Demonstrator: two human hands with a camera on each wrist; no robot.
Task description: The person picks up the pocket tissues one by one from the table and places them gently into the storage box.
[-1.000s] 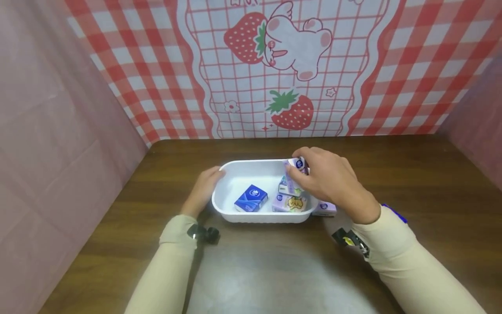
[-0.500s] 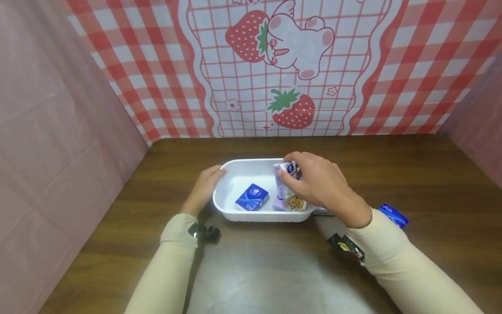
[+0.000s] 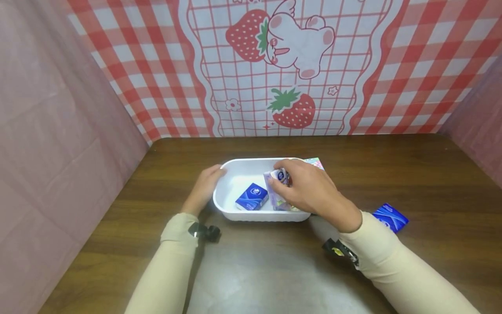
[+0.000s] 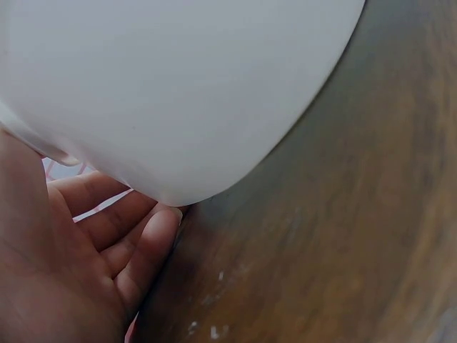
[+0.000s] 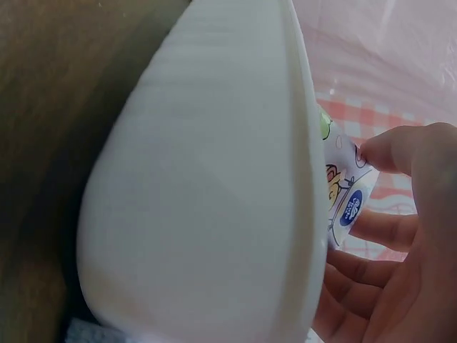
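A white plastic tub (image 3: 260,216) stands on the wooden table. My left hand (image 3: 202,189) holds its left end, thumb over the rim and fingers beneath it in the left wrist view. Over the tub's right half, my right hand (image 3: 307,185) pinches a purple tissue pack (image 3: 272,192) between thumb and fingers, the pack tilted upright. Cartoon print and a blue oval logo show on that pack (image 5: 348,187) in the right wrist view. A dark blue tissue pack (image 3: 252,197) lies flat in the tub, just left of the held one. My right hand hides the tub's right end.
Another blue tissue pack (image 3: 389,217) lies on the table beside my right sleeve. A colourful printed pack (image 3: 315,162) peeks out behind my right hand. A red-and-white checked cloth (image 3: 415,65) hangs at the back, and pink cloth (image 3: 62,152) on the left.
My right hand has moved left and toward me with the purple tissue pack, further into the tub. More of the blue pack on the table now shows. My left hand has stayed put.
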